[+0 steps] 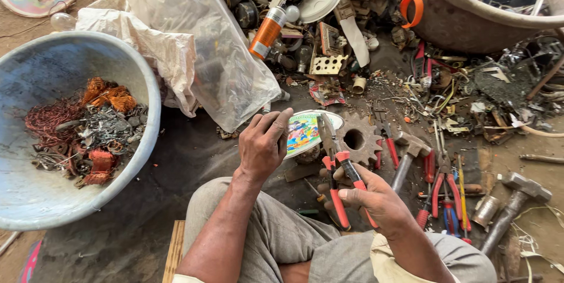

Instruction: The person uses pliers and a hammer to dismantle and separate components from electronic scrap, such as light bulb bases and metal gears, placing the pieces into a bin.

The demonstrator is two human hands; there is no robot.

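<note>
Head view looks down on two bare hands at lower centre of the frame. Fingers of the left hand point(262, 145) are curled shut around a small dark piece that is mostly hidden, held just above a colourful round tin lid point(305, 132). Fingers of the right hand point(376, 199) are wrapped round the red handles of a pair of pliers point(336, 168), whose nose points up toward the left hand, close beside it. My worry is a pinch: the plier nose sits so near the left thumb that a slip could nip skin. If the small piece springs free, it could vanish into the scrap pile point(364, 42) across the upper frame. A toothed gear point(357, 139) and two hammers point(511, 204) lie just to the right, and a basin point(35, 201) of copper wire point(56, 120) is at the left.
</note>
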